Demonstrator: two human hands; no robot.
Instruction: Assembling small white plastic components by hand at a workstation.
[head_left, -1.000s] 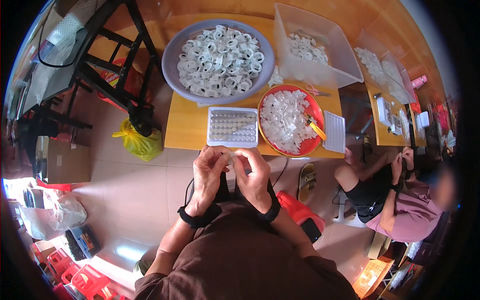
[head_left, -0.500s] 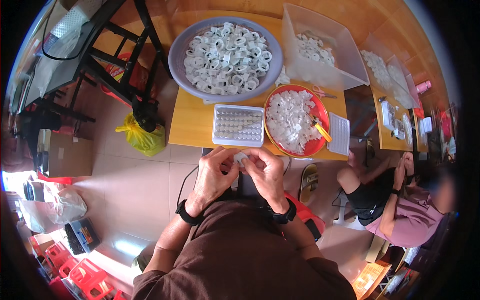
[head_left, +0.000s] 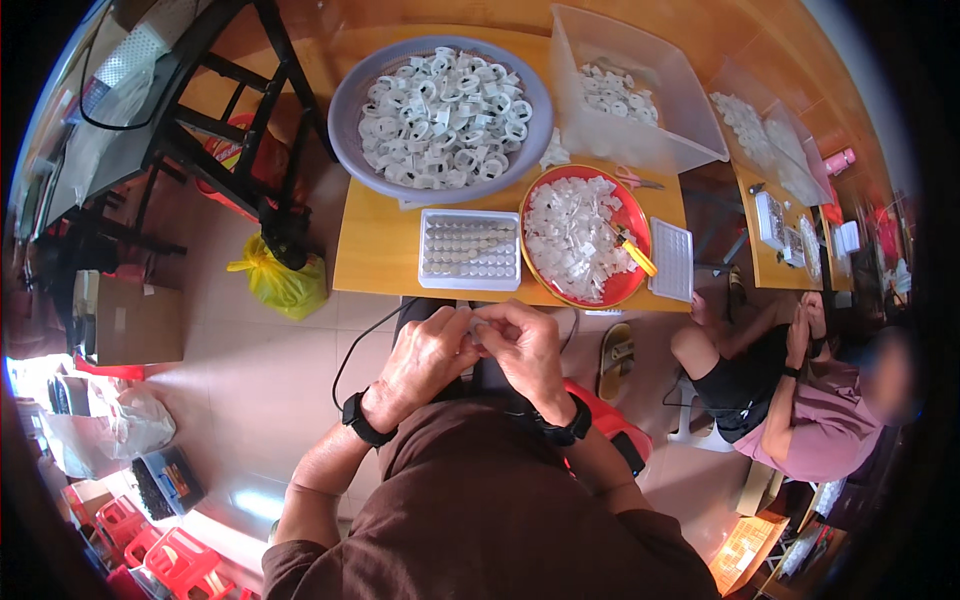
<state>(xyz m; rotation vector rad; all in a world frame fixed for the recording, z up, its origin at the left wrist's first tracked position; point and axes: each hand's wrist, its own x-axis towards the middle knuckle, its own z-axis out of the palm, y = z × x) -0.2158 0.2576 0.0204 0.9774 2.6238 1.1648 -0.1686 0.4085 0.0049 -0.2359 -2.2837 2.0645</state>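
Observation:
My left hand (head_left: 425, 357) and my right hand (head_left: 523, 350) meet in front of the table's near edge, fingers closed on one small white plastic part (head_left: 477, 328). Most of that part is hidden by the fingertips. Just beyond the hands, a white tray (head_left: 424, 280) holds rows of round whitish pieces. To its right is a red round tray (head_left: 632, 212) heaped with small clear-white pieces, a yellow-handled cutter (head_left: 640, 258) lying on top. Behind stands a grey-blue basket (head_left: 345, 130) full of white ring-shaped parts.
A clear plastic bin (head_left: 640, 140) with white parts stands at the back right, near scissors (head_left: 637, 180). A second white tray (head_left: 671, 262) lies at the table's right. Another person (head_left: 815, 420) sits on the right. A yellow bag (head_left: 285, 280) is on the floor by a black frame (head_left: 245, 165).
The left hand has turned further over the small white part, which is now more covered by fingers. The table and its contents have shifted slightly left in view.

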